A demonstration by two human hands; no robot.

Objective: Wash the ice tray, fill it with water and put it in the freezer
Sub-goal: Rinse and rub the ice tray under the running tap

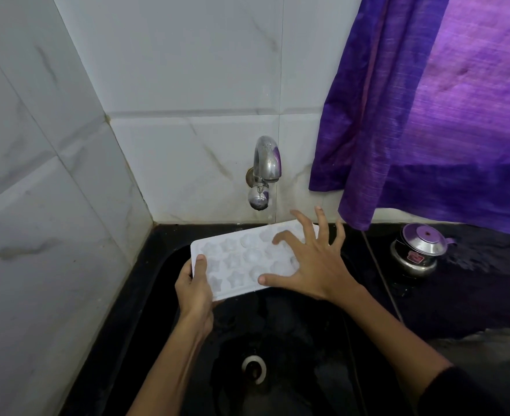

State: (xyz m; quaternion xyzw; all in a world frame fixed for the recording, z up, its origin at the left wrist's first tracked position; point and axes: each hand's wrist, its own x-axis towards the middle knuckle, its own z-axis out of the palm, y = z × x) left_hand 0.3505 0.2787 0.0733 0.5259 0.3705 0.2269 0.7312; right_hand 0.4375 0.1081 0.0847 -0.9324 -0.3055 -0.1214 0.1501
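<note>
Nearest the viewer lies the black sink, its pale drain ring at the bottom of the basin, well below the ice tray. The basin between the drain and the tray is open, with only the two forearms crossing it.

The white ice tray, with star and round cavities facing up, is held over the far half of the sink, slightly tilted, its far end almost under the tap. The left hand grips the tray's near-left corner, thumb on top and fingers curled beneath. The right hand is spread wide over the tray's right half, fingers splayed and bent, the thumb tip resting on the near edge; it holds nothing.

Left of the tray a tiled wall closes in tightly at the sink's rim. Right of the tray, on the black counter, stands a small lidded steel pot, well apart from the right hand. Beyond the tray the steel tap juts from the back wall, and a purple curtain hangs above and right of it, its hem just past the right fingertips.
</note>
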